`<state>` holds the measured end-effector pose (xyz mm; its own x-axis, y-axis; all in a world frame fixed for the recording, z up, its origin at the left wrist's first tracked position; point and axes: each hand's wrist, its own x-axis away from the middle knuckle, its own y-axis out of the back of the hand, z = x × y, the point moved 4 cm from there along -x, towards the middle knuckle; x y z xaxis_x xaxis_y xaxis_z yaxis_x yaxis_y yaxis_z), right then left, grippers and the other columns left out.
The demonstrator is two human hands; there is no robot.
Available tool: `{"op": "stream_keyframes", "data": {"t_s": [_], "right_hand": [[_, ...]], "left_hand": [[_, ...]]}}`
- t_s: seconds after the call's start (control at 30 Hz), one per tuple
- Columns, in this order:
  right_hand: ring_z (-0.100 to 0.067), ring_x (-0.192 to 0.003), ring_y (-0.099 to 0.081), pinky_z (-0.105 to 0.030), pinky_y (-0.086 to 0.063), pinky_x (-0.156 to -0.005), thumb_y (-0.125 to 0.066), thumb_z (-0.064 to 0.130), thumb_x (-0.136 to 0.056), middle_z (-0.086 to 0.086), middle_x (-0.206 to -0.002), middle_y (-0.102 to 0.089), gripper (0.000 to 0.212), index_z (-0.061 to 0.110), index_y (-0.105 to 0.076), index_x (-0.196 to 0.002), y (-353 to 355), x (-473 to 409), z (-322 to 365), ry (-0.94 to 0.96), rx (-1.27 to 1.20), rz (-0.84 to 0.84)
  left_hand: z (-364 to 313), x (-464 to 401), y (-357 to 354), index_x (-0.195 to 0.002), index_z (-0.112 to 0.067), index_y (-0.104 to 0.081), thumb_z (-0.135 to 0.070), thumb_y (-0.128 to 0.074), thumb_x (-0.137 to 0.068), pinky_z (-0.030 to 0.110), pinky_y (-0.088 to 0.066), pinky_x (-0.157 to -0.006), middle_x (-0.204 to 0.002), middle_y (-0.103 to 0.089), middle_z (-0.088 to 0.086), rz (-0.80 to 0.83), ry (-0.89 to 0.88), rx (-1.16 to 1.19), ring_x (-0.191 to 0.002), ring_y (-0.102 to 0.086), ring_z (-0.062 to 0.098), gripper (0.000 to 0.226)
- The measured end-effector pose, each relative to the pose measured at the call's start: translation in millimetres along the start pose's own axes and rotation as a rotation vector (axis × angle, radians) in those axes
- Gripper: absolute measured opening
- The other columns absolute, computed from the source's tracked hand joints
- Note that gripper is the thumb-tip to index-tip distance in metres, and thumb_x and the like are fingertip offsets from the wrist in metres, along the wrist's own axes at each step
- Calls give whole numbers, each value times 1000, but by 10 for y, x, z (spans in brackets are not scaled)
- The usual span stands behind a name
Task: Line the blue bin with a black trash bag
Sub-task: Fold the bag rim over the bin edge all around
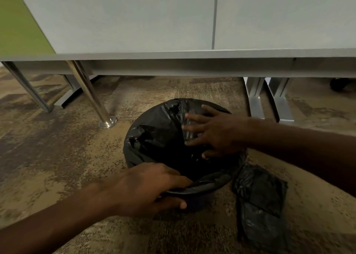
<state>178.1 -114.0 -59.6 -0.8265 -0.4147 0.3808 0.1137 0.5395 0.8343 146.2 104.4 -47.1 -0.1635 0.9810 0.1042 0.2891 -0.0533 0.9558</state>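
Observation:
A round bin (200, 200) stands on the carpet under the desk edge; only a dark blue strip of its near wall shows. A black trash bag (154, 138) lies over its mouth and is folded over most of the rim. My left hand (152, 186) grips the near rim, fingers inside over the bag, thumb outside on the bin wall. My right hand (215, 132) is spread flat with fingers apart, pressing on the bag at the far right of the opening.
A folded pile of black bags (260, 201) lies on the carpet just right of the bin. The grey desk (173, 57) overhangs behind, with chrome legs (92, 97) at left and grey metal supports (269, 97) at right. A chair castor (339, 83) sits far right.

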Motion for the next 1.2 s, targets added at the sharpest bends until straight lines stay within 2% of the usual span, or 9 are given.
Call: {"op": "stream_keyframes", "data": {"t_s": [0.13,0.33,0.47,0.57,0.7,0.8,0.9,1.03,1.2], "right_hand": [[-27,-159,7,-74,12,-118,-52,54,-98,1,-168,-32,55,33,-47,-149,-55,-87,-165,-59,32,282],[-22,-147,-40,-58,-29,-119,-48,64,-94,3,-147,-58,54,31,-63,-133,431,280,-404,-81,-412,-424],[-34,-152,-30,-58,-33,-119,-58,60,-93,-13,-166,-32,68,30,-43,-152,240,544,-574,-523,-632,-501],[-30,-136,-50,-50,-43,-110,-52,58,-99,-14,-159,-42,60,30,-43,-151,-11,672,-589,-890,-1067,-512],[5,-89,-63,-15,-47,-84,-40,45,-107,-1,-96,-72,29,35,-66,-101,-146,781,-347,-958,-1284,-569],[-30,-118,-63,-48,-48,-106,-40,44,-106,-12,-125,-68,40,25,-63,-133,-232,764,-268,-989,-1324,-446],[-40,-133,-51,-41,-34,-117,-44,31,-109,-21,-146,-57,46,11,-53,-149,-183,704,-224,-1065,-1345,-496],[-44,-102,-65,-21,-28,-64,-52,11,-106,-30,-123,-69,40,6,-56,-145,-105,719,-207,-1052,-1350,-676],[-15,-74,-57,-30,-41,-67,-48,17,-108,-14,-120,-72,40,19,-57,-147,-350,548,-134,-1068,-1513,-763]], "left_hand": [[55,61,58,-156,-50,-32,-74,-44,-98,13,-43,-107,-149,-53,-24,-39,58,71,-132,-47,-12,64],[128,190,525,-146,-44,-55,-66,-59,-97,17,-50,-101,-137,-59,-27,-394,176,339,-128,-58,-5,54],[263,123,660,-129,-29,-72,-57,-49,-103,29,-54,-97,-124,-69,-14,-513,297,127,-119,-62,1,44],[469,126,500,-129,-21,-72,-41,-62,-99,41,-48,-105,-127,-64,2,-664,611,54,-125,-55,22,38],[757,247,304,-136,-20,-63,-11,-62,-98,29,-45,-100,-128,-58,11,-857,1112,486,-120,-59,29,40],[883,333,292,-137,-20,-63,-3,-56,-97,21,-55,-79,-129,-57,10,-990,1212,629,-101,-63,18,44],[897,353,263,-137,-17,-65,-3,-53,-99,14,-48,-73,-113,-68,1,-978,1260,631,-95,-66,12,43],[801,284,165,-133,-14,-69,-9,-52,-103,25,-40,-93,-130,-68,12,-923,1284,391,-118,-63,30,35],[733,195,53,-135,-9,-67,-8,-47,-106,25,-38,-89,-121,-65,17,-1011,1305,327,-103,-60,26,35]]}}
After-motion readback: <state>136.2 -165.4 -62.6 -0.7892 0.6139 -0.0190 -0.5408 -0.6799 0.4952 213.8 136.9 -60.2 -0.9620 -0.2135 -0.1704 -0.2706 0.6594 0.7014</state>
